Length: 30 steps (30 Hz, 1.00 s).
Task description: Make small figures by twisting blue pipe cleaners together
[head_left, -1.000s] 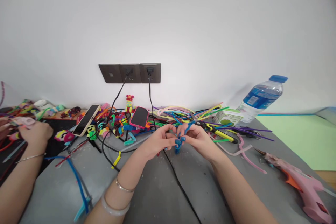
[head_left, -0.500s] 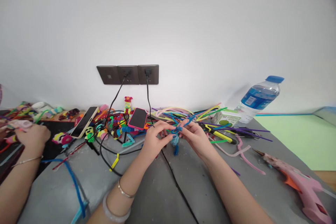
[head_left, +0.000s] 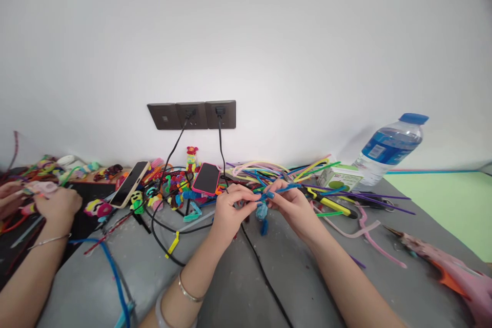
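Observation:
Above the middle of the grey table, my left hand (head_left: 230, 212) pinches a blue pipe cleaner (head_left: 285, 188) between thumb and fingers. My right hand (head_left: 295, 212) is closed on the same pipe cleaner just to the right, fingertips almost meeting those of the left. Below the fingertips hangs a small lighter-blue fuzzy piece (head_left: 262, 211) with a darker blue end. Fingers partly hide where it joins the pipe cleaner. Behind my hands lies a heap of pipe cleaners (head_left: 261, 166) in many colours.
Right of my hands are yellow-handled pliers (head_left: 334, 206), a small box (head_left: 340, 178), a tilted water bottle (head_left: 392, 148) and a pink glue gun (head_left: 442, 261). Two phones (head_left: 206, 179) and several fuzzy figures (head_left: 136, 202) lie leftward. A black cable (head_left: 261, 271) crosses the table. Another person's hands (head_left: 57, 205) work at far left.
The blue pipe cleaner, bunched at my fingertips before, now stretches straighter between and past them. My view has shifted slightly. The other person's hands stay at the left.

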Motion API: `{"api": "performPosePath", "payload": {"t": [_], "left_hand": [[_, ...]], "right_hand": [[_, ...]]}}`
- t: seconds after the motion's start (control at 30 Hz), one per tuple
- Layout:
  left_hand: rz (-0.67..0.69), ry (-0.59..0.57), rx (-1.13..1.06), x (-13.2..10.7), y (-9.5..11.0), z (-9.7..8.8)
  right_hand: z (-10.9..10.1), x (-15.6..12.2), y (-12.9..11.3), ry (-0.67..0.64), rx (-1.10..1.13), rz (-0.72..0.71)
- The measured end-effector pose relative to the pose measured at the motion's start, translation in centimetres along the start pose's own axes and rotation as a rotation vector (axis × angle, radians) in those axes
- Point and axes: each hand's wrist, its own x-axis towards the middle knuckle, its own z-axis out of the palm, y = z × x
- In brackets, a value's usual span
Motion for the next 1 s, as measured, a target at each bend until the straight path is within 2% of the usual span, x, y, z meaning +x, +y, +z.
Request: {"api": "performPosePath", "payload": {"t": [0.23, 0.33, 0.47, 0.67, 0.77, 1.0], "left_hand": [[0.038, 0.002, 0.028, 0.1, 0.1, -0.1], [0.003, -0.011, 0.043, 0.1, 0.3, -0.1], [-0.137, 0.018, -0.017, 0.2, 0.7, -0.1], [-0.438, 0.147, -0.440, 0.0, 0.6, 1.2], [-0.565, 0.148, -0.574, -0.3, 0.5, 1.7], [-0.599, 0.135, -0.559, -0.3, 0.5, 1.8]], "right_hand": [[0.1, -0.2, -0.4, -0.007, -0.005, 0.023], [0.0, -0.3, -0.4, -0.014, 0.022, 0.039], [0.0, -0.3, -0.2, -0.057, 0.005, 0.057], [0.4, -0.3, 0.4, -0.008, -0.045, 0.023], [0.6, -0.3, 0.6, 0.015, -0.097, -0.015], [0.7, -0.4, 0.5, 0.016, -0.154, -0.022]]}}
